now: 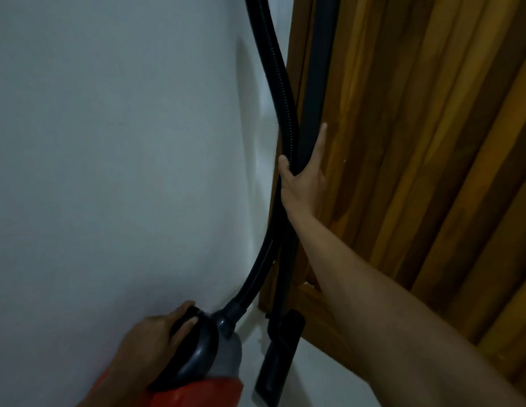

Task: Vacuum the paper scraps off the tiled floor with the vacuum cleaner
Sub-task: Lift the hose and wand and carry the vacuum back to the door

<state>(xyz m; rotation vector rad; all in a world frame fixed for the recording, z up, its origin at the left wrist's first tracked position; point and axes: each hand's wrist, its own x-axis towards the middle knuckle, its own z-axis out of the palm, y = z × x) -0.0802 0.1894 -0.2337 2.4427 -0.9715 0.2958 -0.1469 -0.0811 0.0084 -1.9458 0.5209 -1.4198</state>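
Vacuum cleaner (203,356) being collected beside the wooden door (417,142).
Left hand (156,336) clamps its handle; right hand (303,180) wraps wand (311,113) and hose (273,92), probably for carrying.

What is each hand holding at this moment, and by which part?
The right hand grips the vacuum's rigid tube and ribbed hose together, at mid-length. The left hand holds the vacuum cleaner body by its dark top handle.

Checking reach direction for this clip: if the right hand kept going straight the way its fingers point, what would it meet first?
The right hand, wrapped around the wand, points up along the wooden door; it would likely graze the door's surface first, though depth is unclear.
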